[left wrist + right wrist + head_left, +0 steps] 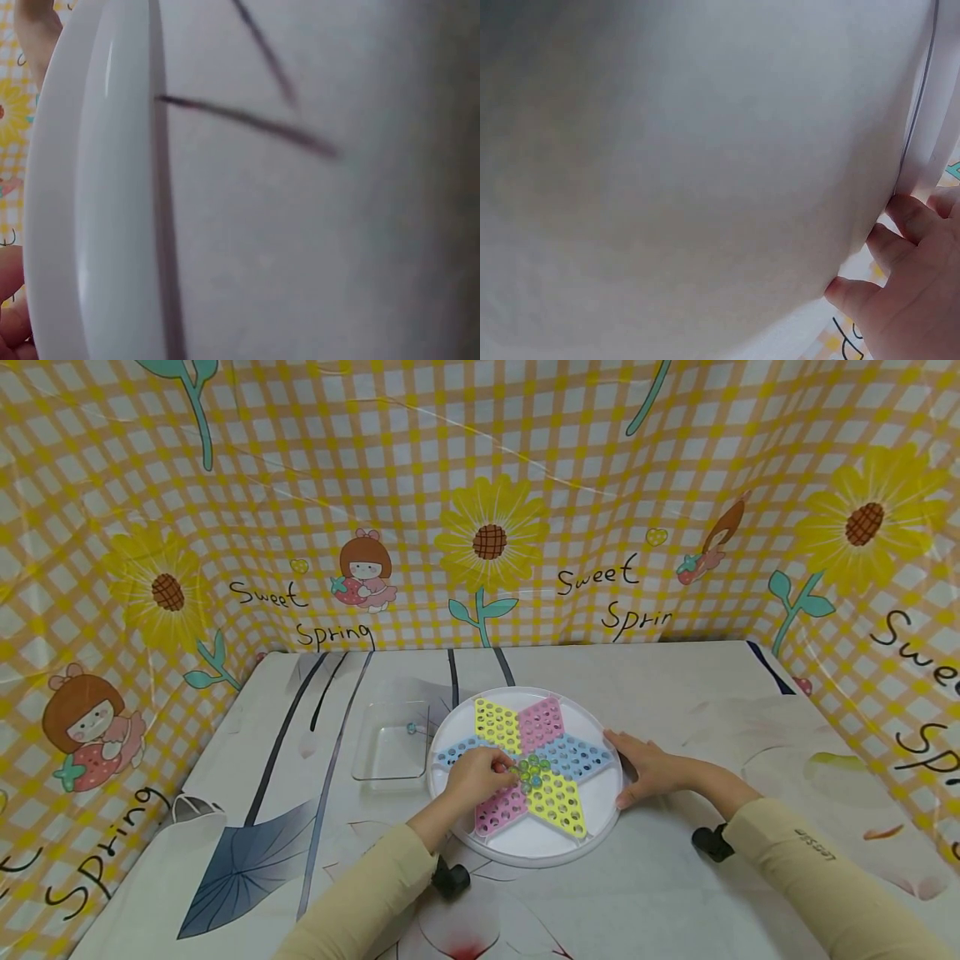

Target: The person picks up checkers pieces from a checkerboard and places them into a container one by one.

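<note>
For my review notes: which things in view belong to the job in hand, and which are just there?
In the job:
- round star-patterned board
- greenish marbles clustered near its middle
- probably the clear dish, with something small and bluish inside

Just there:
- checked backdrop
- printed table cover

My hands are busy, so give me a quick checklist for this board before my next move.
1. Board flat on the table: ok.
2. Right hand at the board's rim: ok.
3. Marbles grouped around the board's centre: ok.
4. Clear container has marbles: ok, at least one.
5. All holes visible: not ok, left hand covers some.
6. Marble in left hand: cannot tell, curled fingers hide it.
</note>
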{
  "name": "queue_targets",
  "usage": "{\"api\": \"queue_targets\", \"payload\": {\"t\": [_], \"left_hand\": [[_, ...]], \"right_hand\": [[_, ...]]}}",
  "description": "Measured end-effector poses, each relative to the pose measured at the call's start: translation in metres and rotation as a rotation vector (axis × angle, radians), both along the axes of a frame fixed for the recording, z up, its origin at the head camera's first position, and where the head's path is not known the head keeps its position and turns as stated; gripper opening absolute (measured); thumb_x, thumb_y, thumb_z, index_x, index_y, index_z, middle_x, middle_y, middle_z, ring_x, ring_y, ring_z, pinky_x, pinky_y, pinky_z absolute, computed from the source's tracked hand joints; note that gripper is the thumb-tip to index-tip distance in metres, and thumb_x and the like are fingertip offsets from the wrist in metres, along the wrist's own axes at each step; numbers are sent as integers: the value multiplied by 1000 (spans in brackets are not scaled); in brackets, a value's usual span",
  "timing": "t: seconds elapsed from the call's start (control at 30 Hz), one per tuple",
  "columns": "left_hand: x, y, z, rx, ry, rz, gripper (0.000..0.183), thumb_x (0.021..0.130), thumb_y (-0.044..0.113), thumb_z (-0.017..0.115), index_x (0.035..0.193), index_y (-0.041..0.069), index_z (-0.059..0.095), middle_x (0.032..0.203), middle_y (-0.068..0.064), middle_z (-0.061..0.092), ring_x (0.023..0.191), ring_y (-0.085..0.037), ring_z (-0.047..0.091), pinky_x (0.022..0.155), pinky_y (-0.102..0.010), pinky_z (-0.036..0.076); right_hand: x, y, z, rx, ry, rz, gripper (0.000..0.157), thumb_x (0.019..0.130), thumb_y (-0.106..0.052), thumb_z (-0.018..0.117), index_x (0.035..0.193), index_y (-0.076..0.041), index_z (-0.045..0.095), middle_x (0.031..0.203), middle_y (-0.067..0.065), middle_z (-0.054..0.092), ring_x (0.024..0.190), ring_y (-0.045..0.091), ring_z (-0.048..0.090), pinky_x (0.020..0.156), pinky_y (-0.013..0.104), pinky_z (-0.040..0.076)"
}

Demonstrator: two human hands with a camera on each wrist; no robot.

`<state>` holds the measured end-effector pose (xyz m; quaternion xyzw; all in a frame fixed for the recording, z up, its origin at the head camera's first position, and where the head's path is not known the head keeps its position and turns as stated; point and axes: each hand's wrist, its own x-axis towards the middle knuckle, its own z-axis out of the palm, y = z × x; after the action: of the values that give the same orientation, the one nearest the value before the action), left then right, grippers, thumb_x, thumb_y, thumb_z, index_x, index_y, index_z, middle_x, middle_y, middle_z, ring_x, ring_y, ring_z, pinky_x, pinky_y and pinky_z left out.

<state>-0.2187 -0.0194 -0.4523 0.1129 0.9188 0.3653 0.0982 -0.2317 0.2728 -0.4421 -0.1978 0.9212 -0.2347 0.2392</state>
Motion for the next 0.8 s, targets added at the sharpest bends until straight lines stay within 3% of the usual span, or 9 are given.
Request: {"api": "queue_targets", "payload": {"t": [0.5,0.8], "left_hand": [[-2,-6,5,92,-59,-21,17,78,22,71,90,10,67,75,4,56,68,-8,48,59,-18,40],[-5,-8,13,140,-24,-20,18,79,20,70,91,7,67,77,3,56,68,-9,48,58,-18,40]], "right_hand": [[0,0,-2,-4,6,-2,117,63,-45,78,141,9,9,145,34,10,132,51,4,100,67,1],[-1,0,-3,-1,-8,-12,117,64,-45,78,141,9,8,145,33,8,132,50,2,100,66,-1]]}}
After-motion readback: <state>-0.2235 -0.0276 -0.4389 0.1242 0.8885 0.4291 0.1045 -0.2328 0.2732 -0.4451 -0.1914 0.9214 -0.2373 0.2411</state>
